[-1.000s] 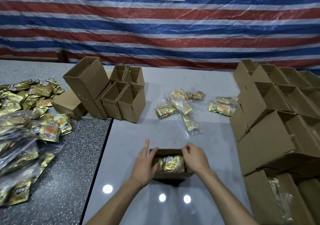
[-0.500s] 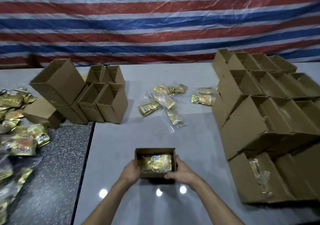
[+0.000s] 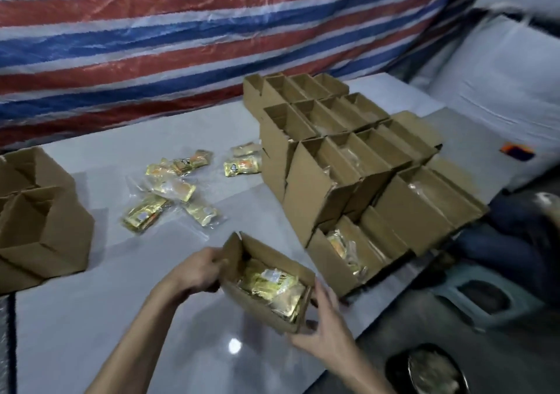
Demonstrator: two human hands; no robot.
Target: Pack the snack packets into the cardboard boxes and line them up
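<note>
I hold the open cardboard box [image 3: 257, 307] w/ both hands, low in the centre of the view, over the pale worktop [image 3: 106, 318]. The left hand [image 3: 197, 272] has its grip curled round the box's left end wall. The right hand [image 3: 325, 327] has its grip curled round the near right corner. The box is tilted; I cannot tell if its bottom touches the worktop. Inside it lie gold snack packets [image 3: 269, 284], approx. filling it. Just right of this box, and beyond it, stands the group of boxes in rows [image 3: 318, 193], side by side, tops open; packets show in the nearest ones. Beyond the box, to its left, loose packets [image 3: 169, 190] lie scattered on the worktop. Far left of the box are empty boxes [image 3: 45, 230], well apart from it. Behind the box, at the back, hangs a red, white & blue striped tarp [image 3: 151, 45].
</note>
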